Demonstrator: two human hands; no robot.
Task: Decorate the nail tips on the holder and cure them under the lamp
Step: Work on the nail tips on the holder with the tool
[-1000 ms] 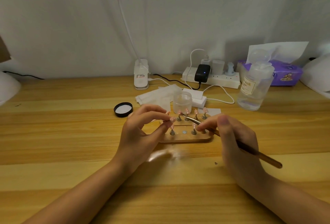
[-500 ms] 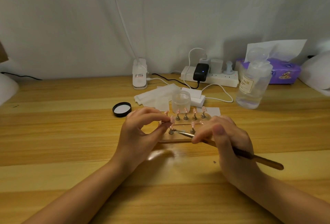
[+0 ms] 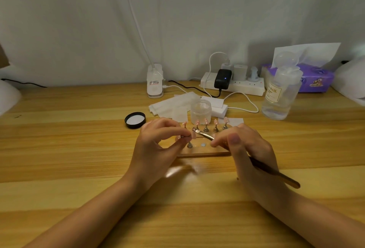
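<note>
On the wooden surface [image 3: 79,149] sits the nail-tip holder [image 3: 203,151], pink tips on metal stands. The left hand [image 3: 156,147] pinches one small stand with a nail tip [image 3: 193,134] just above the holder. The right hand [image 3: 250,152] grips a brush [image 3: 272,170] (its metal end seems to touch that tip). An open clear jar [image 3: 200,110] stands just behind.
</note>
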